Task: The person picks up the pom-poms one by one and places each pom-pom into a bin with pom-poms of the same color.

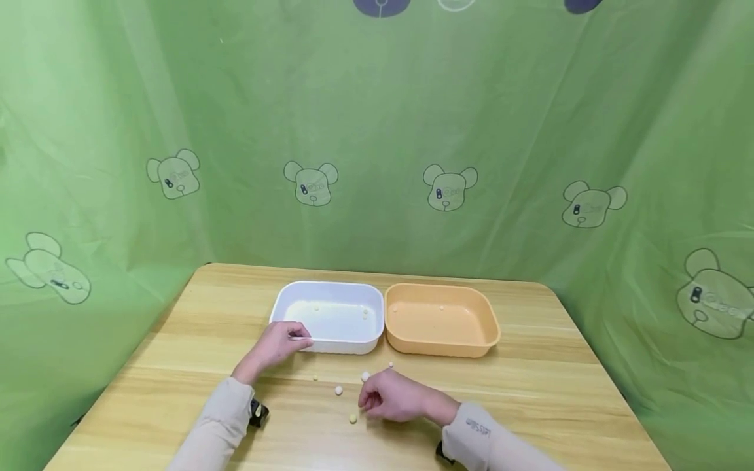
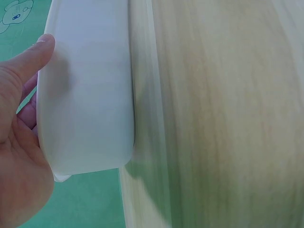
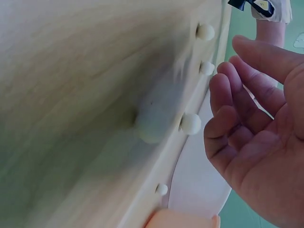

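My left hand [image 1: 281,343] holds the near rim of a white plastic basin [image 1: 345,347] at its left end. In the left wrist view the thumb [image 2: 42,50] lies over the outer wall, with the other fingers behind the rim, partly hidden. Low over the table, my right hand [image 1: 397,398] has loosely curled fingers, and nothing shows between thumb and fingers. Just left of its fingertips lies a yellow ball [image 1: 353,418]. A white ball [image 1: 365,377] sits close behind that hand. The right wrist view also has a blurred pale round shape [image 3: 153,126] beside the hand.
An orange basin [image 1: 443,347] stands against the white one's right side. Several tiny balls lie in both basins. On the wooden table [image 1: 559,392] are another white ball [image 1: 338,390], a small yellow ball [image 1: 315,377] and a small white ball [image 1: 391,364]. Green curtains surround it.
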### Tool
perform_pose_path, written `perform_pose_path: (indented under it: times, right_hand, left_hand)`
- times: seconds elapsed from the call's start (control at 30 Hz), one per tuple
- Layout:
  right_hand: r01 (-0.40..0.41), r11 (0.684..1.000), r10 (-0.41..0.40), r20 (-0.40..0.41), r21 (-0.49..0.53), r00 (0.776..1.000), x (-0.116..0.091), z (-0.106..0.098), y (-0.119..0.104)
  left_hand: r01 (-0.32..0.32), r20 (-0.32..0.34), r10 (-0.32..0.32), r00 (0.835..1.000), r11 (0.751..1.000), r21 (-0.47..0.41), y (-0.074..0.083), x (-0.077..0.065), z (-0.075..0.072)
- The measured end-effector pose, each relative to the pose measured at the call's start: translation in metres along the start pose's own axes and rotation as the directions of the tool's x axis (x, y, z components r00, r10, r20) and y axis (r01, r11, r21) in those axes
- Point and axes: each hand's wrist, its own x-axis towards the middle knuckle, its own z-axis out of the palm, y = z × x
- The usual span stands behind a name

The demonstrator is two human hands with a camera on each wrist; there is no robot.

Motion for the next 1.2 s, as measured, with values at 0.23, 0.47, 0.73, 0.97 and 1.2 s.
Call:
perform_pose_path:
  times: [0.23,0.47,0.73,0.97,1.2]
  right_hand:
    - [-0.017,0.999,0.02,0.054,-0.041,0.998,0.007,0.007,0.001]
    - [0.0,0.995,0.009,0.085,-0.104,0.996,0.014,0.012,-0.001]
    - [0.027,0.989,-0.015,0.085,-0.142,0.996,0.022,0.016,-0.001]
    - [0.031,0.986,-0.015,0.095,-0.166,0.995,0.024,0.017,-0.001]
    - [0.078,0.979,-0.06,0.096,-0.19,0.994,0.025,0.017,-0.001]
  left_hand:
    - [-0.002,-0.001,0.002,1.0,1.0,0.005,0.0,-0.001,0.0]
    - [-0.001,-0.003,0.001,1.0,1.0,-0.007,0.001,0.0,0.0]
    - [-0.004,-0.006,0.004,1.0,1.0,-0.002,0.0,-0.001,0.001]
    - [-0.015,-0.002,0.015,1.0,1.0,0.0,-0.001,0.0,0.001]
    - [-0.021,-0.004,0.021,1.0,1.0,0.0,0.0,0.0,0.0]
